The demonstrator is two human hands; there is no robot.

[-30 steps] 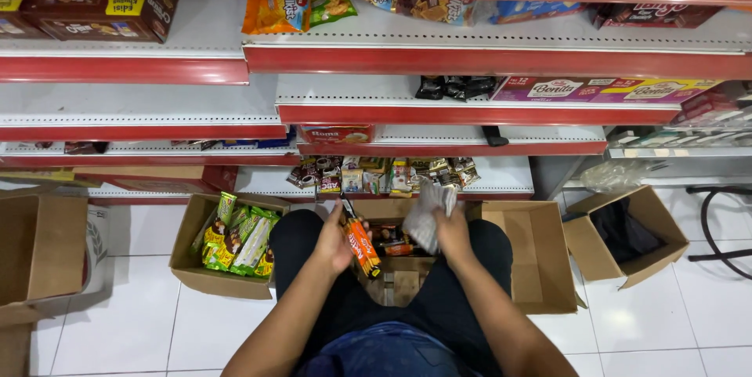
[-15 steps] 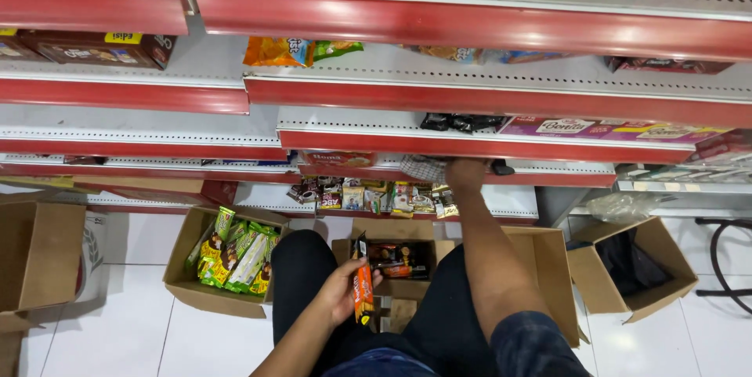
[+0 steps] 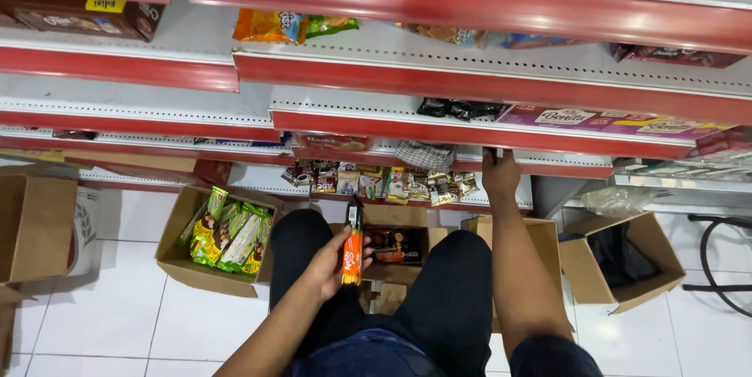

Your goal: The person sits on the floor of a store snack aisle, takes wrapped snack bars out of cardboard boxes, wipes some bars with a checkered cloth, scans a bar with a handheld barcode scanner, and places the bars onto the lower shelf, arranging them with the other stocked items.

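I look down at store shelving with red edges. My left hand [image 3: 335, 261] grips a slim orange and black snack packet [image 3: 353, 248] above my lap. Stretched forward, my right hand [image 3: 501, 175] reaches under the red shelf edge [image 3: 478, 135] into a lower shelf; its fingers are hidden there. Just left of that hand lies a checked packet [image 3: 424, 154]. Below it a row of small snack packets [image 3: 376, 183] lines the bottom shelf. Between my knees stands an open cardboard box [image 3: 392, 242] with more packets inside.
A cardboard box of green and yellow packets [image 3: 227, 230] stands on the white tile floor at left, another box [image 3: 31, 224] further left. To the right stand two brown boxes [image 3: 627, 263], one with a dark bag. Black cables [image 3: 717, 259] lie at far right.
My right hand has risen from the box area to the lower shelf, where the packet it held is no longer seen. The left hand stays low with the orange packet. The view has tilted upward.
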